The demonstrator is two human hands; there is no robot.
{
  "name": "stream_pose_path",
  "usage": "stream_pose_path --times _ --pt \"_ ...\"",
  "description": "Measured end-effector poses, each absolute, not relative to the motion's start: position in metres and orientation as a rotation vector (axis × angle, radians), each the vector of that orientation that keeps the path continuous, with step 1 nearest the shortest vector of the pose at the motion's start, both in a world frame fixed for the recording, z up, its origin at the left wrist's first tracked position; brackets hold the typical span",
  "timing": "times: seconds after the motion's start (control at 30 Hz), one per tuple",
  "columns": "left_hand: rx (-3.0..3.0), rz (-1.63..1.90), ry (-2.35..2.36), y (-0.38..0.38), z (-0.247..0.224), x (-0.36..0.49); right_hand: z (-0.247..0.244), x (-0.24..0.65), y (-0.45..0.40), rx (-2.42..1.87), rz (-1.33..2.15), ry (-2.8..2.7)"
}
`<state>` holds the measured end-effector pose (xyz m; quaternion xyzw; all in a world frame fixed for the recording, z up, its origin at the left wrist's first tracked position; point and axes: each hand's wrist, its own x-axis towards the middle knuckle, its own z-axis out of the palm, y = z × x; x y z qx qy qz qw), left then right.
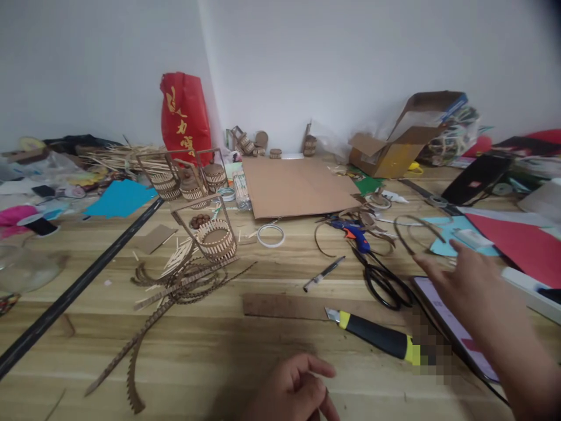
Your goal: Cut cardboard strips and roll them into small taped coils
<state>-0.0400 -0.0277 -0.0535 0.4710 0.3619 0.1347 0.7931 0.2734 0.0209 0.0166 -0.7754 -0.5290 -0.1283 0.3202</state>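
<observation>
Right hand [471,279]: fingers apart, at curved strip [397,230]; left hand [298,389]: loosely curled, fingers apart, near knife [377,337]

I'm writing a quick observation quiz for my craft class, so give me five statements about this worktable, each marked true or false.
1. The utility knife has a black and yellow handle. True.
2. The left hand is holding the pen. False: the pen lies on the wooden tabletop, apart from that hand.
3. The glue gun is blue and orange. True.
4. The red bag lies flat at the near edge. False: it stands upright at the back, by the wall.
5. The right hand and its forearm hide part of the phone from view. True.
</observation>
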Motion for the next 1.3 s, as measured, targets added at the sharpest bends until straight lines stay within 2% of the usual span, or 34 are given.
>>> stream_pose_path --times 0.07,0.23,0.4,0.47,0.57,0.7,0.87,0.93,1.3 --pt "1.026 0.278 0.789 -0.029 -0.049 -0.04 0.023 0.264 0.017 -2.058 -0.374 -1.448" --pt "1.083 0.252 0.865 -0.032 -0.03 -0.037 0.015 0.205 -0.004 -1.735 0.038 -1.641" --pt "1.108 0.37 0.896 -0.034 -0.018 -0.036 -0.009 0.145 -0.027 -1.288 1.157 -1.965" --pt "1.109 0.421 0.94 -0.037 -0.019 -0.038 -0.014 0.134 -0.033 -1.154 1.435 -1.822" --pt "1.181 0.472 0.989 -0.042 -0.022 -0.042 -0.016 0.13 -0.035 -0.959 1.641 -1.702" --pt "1.338 0.538 1.059 -0.045 -0.022 -0.042 -0.021 0.134 -0.033 -0.976 1.584 -1.671" --pt "1.119 0.563 0.88 -0.026 -0.026 -0.035 -0.028 0.142 -0.026 -1.171 0.881 -1.861" --pt "0.995 0.563 0.827 -0.018 -0.029 -0.033 -0.029 0.145 -0.025 -1.193 0.725 -1.898" --pt "0.848 0.284 0.603 -0.004 -0.034 -0.053 -0.03 0.144 -0.033 -1.136 0.833 -1.919"
